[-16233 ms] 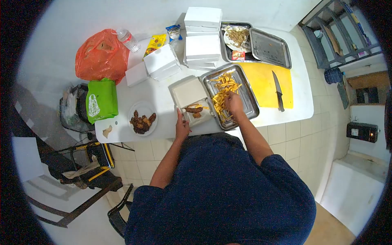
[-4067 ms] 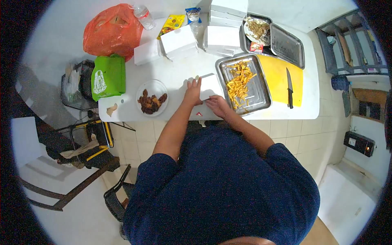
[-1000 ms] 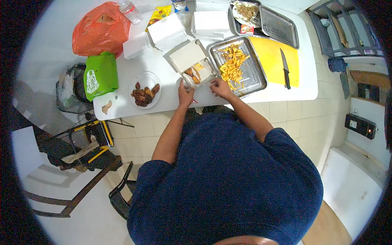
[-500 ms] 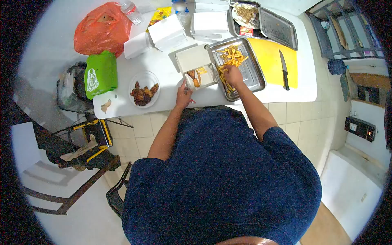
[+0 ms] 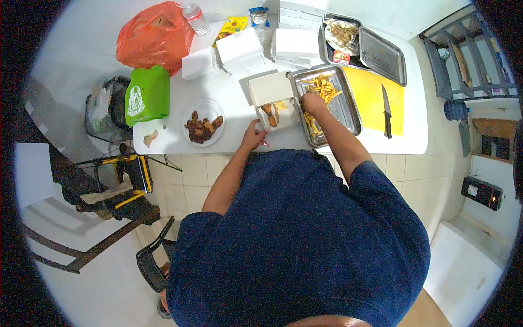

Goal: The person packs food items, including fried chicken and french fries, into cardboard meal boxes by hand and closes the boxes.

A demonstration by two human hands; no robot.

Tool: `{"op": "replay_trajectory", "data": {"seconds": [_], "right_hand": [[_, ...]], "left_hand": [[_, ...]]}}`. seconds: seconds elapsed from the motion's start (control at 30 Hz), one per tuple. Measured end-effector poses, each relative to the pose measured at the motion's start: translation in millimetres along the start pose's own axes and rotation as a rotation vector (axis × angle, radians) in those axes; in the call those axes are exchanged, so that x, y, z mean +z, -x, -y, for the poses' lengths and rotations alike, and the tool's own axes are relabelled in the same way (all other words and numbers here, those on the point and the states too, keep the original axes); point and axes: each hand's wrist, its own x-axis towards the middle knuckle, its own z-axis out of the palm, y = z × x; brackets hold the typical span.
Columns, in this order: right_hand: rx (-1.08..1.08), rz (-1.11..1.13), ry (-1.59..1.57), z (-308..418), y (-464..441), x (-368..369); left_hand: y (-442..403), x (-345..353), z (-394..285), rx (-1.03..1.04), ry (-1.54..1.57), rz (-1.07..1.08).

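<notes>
An open white box [image 5: 268, 90] stands on the table with chicken [image 5: 269, 114] and a few fries inside. My left hand [image 5: 254, 135] is at the box's lower left corner, thumb and fingers apart, touching its edge. My right hand [image 5: 314, 102] reaches into the steel tray [image 5: 347, 111], its fingers closed at the fries [image 5: 322, 87]; what they grip is hidden under the hand. Left of the box, a white plate [image 5: 188, 136] holds browned chicken pieces. A small red and white item [image 5: 265, 143] lies beside my left hand.
A knife [image 5: 387, 111] lies on a yellow board [image 5: 362, 87] at right. Closed white boxes [image 5: 295, 43] and another tray [image 5: 383, 57] stand behind. At left are a green bag [image 5: 147, 95], an orange bag [image 5: 155, 41] and a bottle [image 5: 196, 20]. Below left is a chair [image 5: 150, 267].
Since a second ago, my right hand has moved from the box's right edge into the tray of fries. My left hand remains by the box. The camera view has shifted slightly.
</notes>
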Motion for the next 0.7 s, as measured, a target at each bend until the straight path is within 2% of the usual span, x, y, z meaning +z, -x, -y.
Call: {"op": "replay_trajectory", "data": {"seconds": [0.23, 0.33, 0.43, 0.53, 0.63, 0.7], "right_hand": [[0.055, -0.087, -0.04, 1.2, 9.8, 9.3], [0.048, -0.057, -0.036, -1.8, 10.7, 12.7], [0.004, -0.143, -0.006, -7.8, 11.0, 12.5], [0.019, -0.209, -0.117, -2.8, 24.9, -5.9], [-0.036, -0.427, -0.37, -18.1, 28.3, 4.8], [0.048, -0.488, -0.53, -20.7, 31.5, 4.8]], "left_hand": [[-3.0, 3.0, 8.9, -0.018, 0.014, -0.009], [-1.3, 2.2, 8.8, -0.011, 0.03, -0.016], [-9.0, 3.3, 18.9, -0.008, 0.071, -0.01], [-3.7, 2.1, 12.7, -0.009, 0.05, -0.015], [-4.9, 3.4, 12.8, -0.007, 0.045, -0.026], [-6.5, 3.6, 15.6, -0.011, 0.058, -0.034]]}}
